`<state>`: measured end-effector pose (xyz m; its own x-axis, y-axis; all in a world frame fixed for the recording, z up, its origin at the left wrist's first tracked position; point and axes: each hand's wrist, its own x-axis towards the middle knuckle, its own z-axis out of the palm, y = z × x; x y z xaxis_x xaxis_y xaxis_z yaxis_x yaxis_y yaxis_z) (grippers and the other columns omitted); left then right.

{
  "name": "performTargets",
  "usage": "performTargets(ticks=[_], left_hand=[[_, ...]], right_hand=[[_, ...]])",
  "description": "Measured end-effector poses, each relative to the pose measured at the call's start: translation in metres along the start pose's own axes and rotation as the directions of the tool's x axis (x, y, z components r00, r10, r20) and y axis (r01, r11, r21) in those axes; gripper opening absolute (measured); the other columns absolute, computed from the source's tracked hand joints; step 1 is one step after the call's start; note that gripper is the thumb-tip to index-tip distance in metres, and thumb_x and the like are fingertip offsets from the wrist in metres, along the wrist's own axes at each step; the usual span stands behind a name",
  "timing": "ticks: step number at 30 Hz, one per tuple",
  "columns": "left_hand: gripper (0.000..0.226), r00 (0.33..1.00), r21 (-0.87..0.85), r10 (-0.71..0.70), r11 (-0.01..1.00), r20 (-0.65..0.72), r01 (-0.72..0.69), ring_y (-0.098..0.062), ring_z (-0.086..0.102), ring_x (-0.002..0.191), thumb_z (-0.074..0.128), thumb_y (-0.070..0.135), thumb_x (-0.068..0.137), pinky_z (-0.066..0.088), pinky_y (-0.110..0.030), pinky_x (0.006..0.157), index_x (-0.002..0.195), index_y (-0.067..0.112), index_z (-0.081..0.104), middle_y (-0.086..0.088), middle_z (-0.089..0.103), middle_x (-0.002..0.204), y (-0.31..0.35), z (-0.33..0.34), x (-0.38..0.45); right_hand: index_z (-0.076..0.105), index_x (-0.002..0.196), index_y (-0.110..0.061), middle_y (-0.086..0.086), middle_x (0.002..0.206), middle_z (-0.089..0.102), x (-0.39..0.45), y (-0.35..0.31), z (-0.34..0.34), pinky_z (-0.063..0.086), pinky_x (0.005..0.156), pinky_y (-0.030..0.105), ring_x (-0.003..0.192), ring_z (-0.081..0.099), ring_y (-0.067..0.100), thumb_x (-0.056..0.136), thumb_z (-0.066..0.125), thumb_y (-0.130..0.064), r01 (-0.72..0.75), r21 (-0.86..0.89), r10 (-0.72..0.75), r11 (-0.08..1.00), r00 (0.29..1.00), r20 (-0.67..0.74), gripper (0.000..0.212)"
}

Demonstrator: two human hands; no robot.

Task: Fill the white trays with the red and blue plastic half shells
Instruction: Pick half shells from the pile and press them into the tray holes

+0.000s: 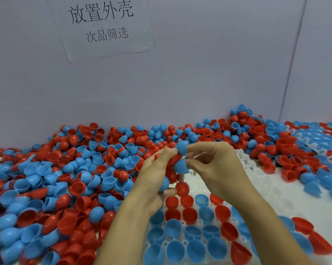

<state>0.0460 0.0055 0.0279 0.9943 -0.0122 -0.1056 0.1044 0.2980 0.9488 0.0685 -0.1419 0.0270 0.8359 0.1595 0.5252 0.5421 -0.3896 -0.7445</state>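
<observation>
Both hands, left (pixel 157 180) cradling red and blue shells (pixel 171 175) and right (pixel 216 169) pinching blue shells (pixel 181 166), meet above the white tray (pixel 260 180) (partly filled).

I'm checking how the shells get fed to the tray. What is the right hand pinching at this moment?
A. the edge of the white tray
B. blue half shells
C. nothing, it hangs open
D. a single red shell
B: the right hand pinches blue half shells in its fingertips above the white tray, while the left hand holds a clutch of red and blue shells.
</observation>
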Motion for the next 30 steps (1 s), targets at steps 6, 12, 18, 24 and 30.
performTargets(ticks=[6,12,18,24,30], left_hand=[[0.018,1.000,-0.037,-0.022,0.999,-0.007,0.022,-0.014,0.058,0.060,0.072,0.033,0.087,0.027,-0.017,0.035,0.092,0.017,0.068,-0.005,0.062,0.080,-0.001,-0.002,0.003],[0.022,0.999,-0.085,-0.033,0.996,0.004,0.033,-0.014,0.058,0.060,0.077,0.034,0.077,0.028,-0.017,0.033,0.090,0.018,0.069,-0.004,0.062,0.077,-0.002,-0.002,0.005],[0.042,0.999,-0.129,-0.037,0.991,0.024,0.040,-0.015,0.059,0.061,0.081,0.042,0.059,0.029,-0.016,0.033,0.091,0.016,0.071,-0.006,0.065,0.077,0.000,0.001,0.003],[0.049,0.999,-0.132,-0.039,0.990,0.032,0.043,-0.015,0.060,0.061,0.081,0.042,0.058,0.029,-0.016,0.033,0.098,0.015,0.068,-0.004,0.064,0.076,0.002,0.001,0.001],[0.046,0.998,-0.145,-0.045,0.988,0.044,0.051,-0.015,0.059,0.061,0.080,0.040,0.060,0.029,-0.016,0.032,0.096,0.015,0.067,-0.005,0.063,0.077,0.002,0.001,0.001]], right_hand=[[0.074,0.109,-0.012,-0.022,0.077,0.065,0.004,0.004,-0.029,0.049,0.061,0.004,0.073,0.067,-0.007,0.086,0.073,-0.008,-0.097,-0.129,0.096,0.987,0.995,-0.013,0.023],[0.075,0.104,-0.019,-0.010,0.077,0.069,-0.006,0.028,-0.101,0.044,0.053,0.012,0.067,0.066,0.004,0.083,0.077,-0.020,-0.378,-0.559,0.492,0.738,0.868,0.063,0.021],[0.078,0.101,-0.021,-0.006,0.081,0.074,-0.011,0.036,-0.115,0.052,0.065,0.020,0.078,0.066,0.011,0.085,0.077,-0.015,-0.474,-0.688,0.723,0.550,0.683,0.107,0.017],[0.077,0.104,-0.020,-0.004,0.096,0.070,-0.013,0.031,-0.118,0.044,0.057,0.016,0.087,0.059,0.012,0.084,0.077,-0.009,-0.493,-0.740,0.770,0.459,0.636,0.054,0.023],[0.074,0.114,-0.014,0.001,0.109,0.069,-0.011,0.026,-0.102,0.055,0.079,0.025,0.100,0.061,0.018,0.083,0.078,-0.012,-0.478,-0.784,0.820,0.395,0.569,0.066,0.032]])
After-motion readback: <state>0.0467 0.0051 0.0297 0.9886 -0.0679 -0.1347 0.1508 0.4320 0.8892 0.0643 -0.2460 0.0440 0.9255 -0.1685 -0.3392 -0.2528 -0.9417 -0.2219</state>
